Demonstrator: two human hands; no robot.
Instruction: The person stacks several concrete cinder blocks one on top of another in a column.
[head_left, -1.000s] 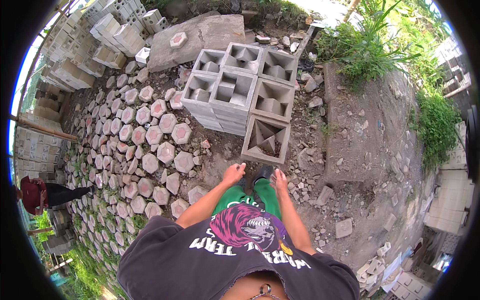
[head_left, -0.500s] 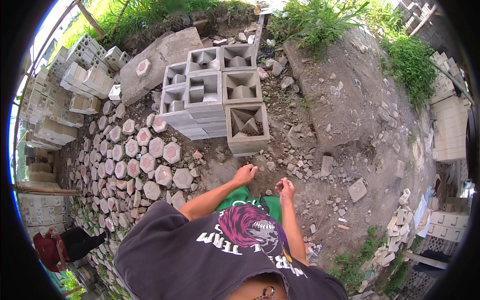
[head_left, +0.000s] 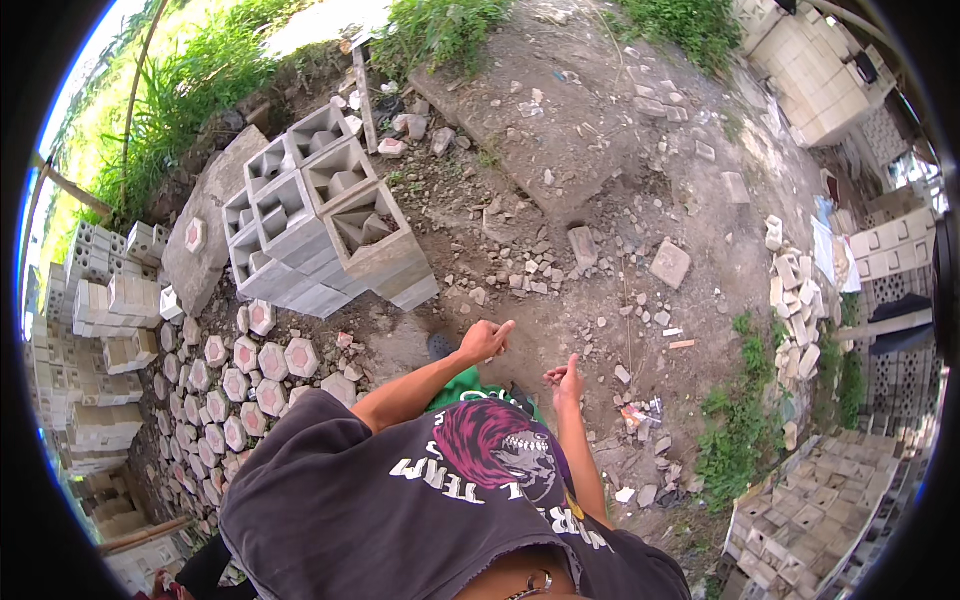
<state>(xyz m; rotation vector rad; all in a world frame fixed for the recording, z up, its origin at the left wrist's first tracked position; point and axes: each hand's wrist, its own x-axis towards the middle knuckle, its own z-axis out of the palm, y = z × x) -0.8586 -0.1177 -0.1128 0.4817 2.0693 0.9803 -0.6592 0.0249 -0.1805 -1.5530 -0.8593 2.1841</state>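
Note:
My left hand [head_left: 486, 341] hangs in front of my body, holding nothing, its fingers loosely bent and a little apart. To its right my right hand [head_left: 566, 380] is raised with the thumb up and the fingers parted, also holding nothing. Neither hand touches anything. Nearest to my left hand, farther off and to the left, stands a stack of grey hollow concrete blocks [head_left: 318, 275], their open tops showing wedge-shaped inner parts. Below my left hand a dark shoe [head_left: 439, 347] shows on the dirt.
Hexagonal pavers [head_left: 236, 385] with reddish centres cover the ground at left. Pale blocks [head_left: 105, 320] are piled at the far left. Rubble [head_left: 530, 270] and a loose square stone [head_left: 670, 263] lie ahead on the right. More blocks [head_left: 810, 510] are stacked at lower right.
My view has turned to the right, so the block stack now sits farther left and more stacked blocks show at right. Both hands remain empty; the dark shoe has come into sight.

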